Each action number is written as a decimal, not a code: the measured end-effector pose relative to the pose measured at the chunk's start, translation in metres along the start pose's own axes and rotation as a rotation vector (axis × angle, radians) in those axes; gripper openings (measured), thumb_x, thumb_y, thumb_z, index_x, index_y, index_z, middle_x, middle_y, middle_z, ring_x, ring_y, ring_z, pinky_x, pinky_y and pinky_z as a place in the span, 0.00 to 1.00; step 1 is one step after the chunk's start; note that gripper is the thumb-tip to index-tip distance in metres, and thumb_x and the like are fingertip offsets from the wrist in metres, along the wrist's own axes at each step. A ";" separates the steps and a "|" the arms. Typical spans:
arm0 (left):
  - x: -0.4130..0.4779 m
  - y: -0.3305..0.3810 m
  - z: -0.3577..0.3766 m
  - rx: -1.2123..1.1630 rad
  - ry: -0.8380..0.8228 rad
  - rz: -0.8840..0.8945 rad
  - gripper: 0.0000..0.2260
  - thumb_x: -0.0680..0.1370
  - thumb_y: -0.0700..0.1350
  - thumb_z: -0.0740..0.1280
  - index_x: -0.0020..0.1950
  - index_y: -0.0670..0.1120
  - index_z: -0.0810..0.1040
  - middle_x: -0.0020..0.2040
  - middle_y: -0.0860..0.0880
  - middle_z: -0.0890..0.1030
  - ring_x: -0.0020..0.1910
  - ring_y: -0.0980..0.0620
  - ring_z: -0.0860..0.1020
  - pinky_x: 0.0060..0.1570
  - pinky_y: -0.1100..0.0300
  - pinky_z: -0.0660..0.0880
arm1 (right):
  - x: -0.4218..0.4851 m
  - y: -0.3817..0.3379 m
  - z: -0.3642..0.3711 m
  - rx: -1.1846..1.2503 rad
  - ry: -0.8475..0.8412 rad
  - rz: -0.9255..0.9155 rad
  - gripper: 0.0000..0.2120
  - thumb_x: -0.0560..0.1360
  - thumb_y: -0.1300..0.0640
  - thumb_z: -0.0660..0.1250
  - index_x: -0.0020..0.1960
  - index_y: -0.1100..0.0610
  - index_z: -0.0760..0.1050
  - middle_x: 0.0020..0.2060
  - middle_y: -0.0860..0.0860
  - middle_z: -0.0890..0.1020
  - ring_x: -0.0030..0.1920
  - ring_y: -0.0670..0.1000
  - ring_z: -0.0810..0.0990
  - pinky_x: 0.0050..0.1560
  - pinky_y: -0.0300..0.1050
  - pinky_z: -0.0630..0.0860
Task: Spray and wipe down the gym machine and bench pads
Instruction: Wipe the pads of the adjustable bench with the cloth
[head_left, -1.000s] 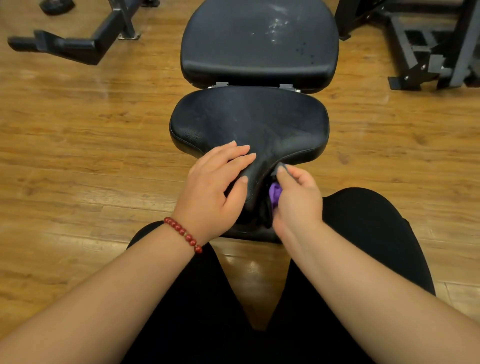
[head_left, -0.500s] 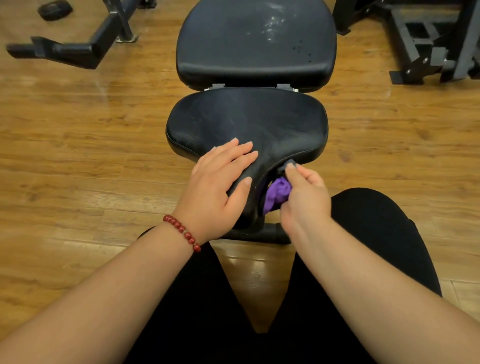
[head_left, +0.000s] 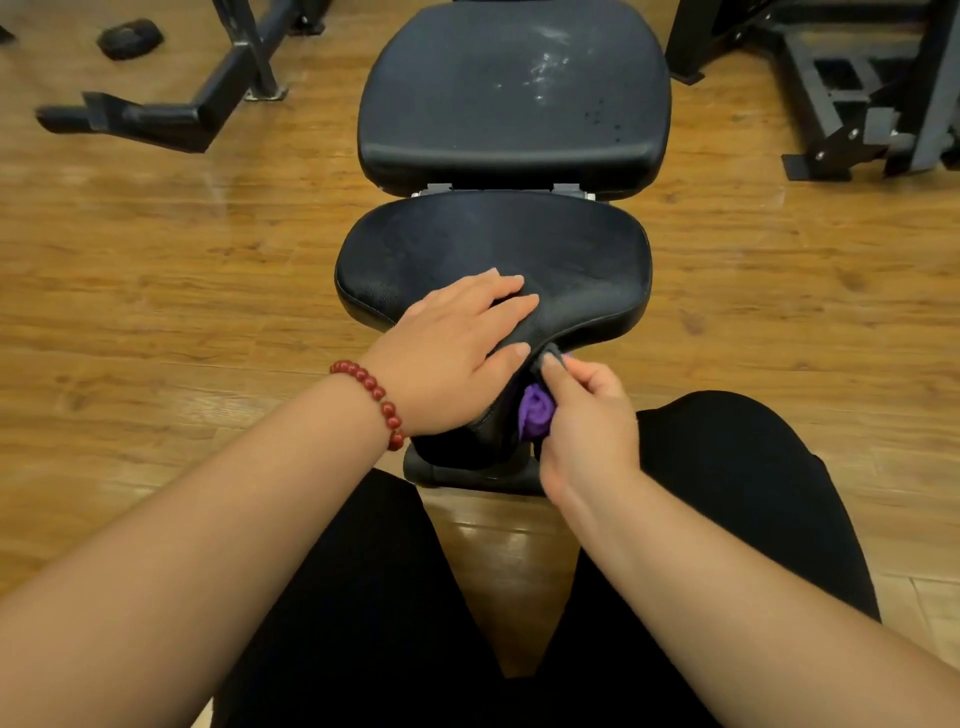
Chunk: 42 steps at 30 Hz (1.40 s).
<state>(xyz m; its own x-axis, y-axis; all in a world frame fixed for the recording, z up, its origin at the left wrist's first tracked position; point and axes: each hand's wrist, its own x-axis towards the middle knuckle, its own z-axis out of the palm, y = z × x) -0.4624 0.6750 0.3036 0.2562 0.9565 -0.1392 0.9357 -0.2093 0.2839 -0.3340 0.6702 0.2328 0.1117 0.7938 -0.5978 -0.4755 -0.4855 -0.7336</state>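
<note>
Purple cloth (head_left: 536, 410) is bunched in her right hand (head_left: 587, 426) against the seat pad (head_left: 571, 260) front; left hand (head_left: 457, 353) lies flat, fingers straight, beside it.

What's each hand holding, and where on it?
Right hand pinches the bunched purple cloth at its top end. Left hand: nothing, flat on the seat pad.
</note>
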 end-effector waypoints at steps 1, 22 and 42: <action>0.007 0.002 -0.003 0.020 -0.032 -0.005 0.23 0.83 0.53 0.53 0.79 0.52 0.56 0.79 0.55 0.54 0.78 0.56 0.47 0.76 0.52 0.49 | 0.003 -0.004 -0.001 0.013 0.016 -0.014 0.01 0.76 0.61 0.71 0.47 0.56 0.80 0.47 0.55 0.84 0.50 0.55 0.84 0.54 0.53 0.81; 0.031 0.007 -0.004 0.112 -0.069 0.003 0.24 0.84 0.53 0.52 0.80 0.52 0.51 0.80 0.55 0.49 0.78 0.56 0.46 0.74 0.59 0.45 | 0.044 -0.050 -0.017 0.132 0.285 -0.152 0.06 0.77 0.60 0.70 0.44 0.50 0.78 0.46 0.49 0.83 0.46 0.47 0.84 0.42 0.38 0.79; 0.089 0.015 -0.004 0.059 -0.103 0.002 0.29 0.83 0.58 0.51 0.80 0.50 0.46 0.80 0.55 0.48 0.78 0.55 0.45 0.72 0.60 0.44 | 0.080 -0.068 -0.014 0.101 0.202 -0.158 0.04 0.77 0.59 0.70 0.45 0.52 0.79 0.46 0.54 0.85 0.47 0.55 0.85 0.48 0.55 0.83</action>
<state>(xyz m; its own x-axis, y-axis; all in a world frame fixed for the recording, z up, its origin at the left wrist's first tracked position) -0.4266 0.7579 0.2991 0.2785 0.9308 -0.2366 0.9471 -0.2253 0.2287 -0.2803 0.7611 0.2303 0.3583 0.7628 -0.5383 -0.5218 -0.3144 -0.7930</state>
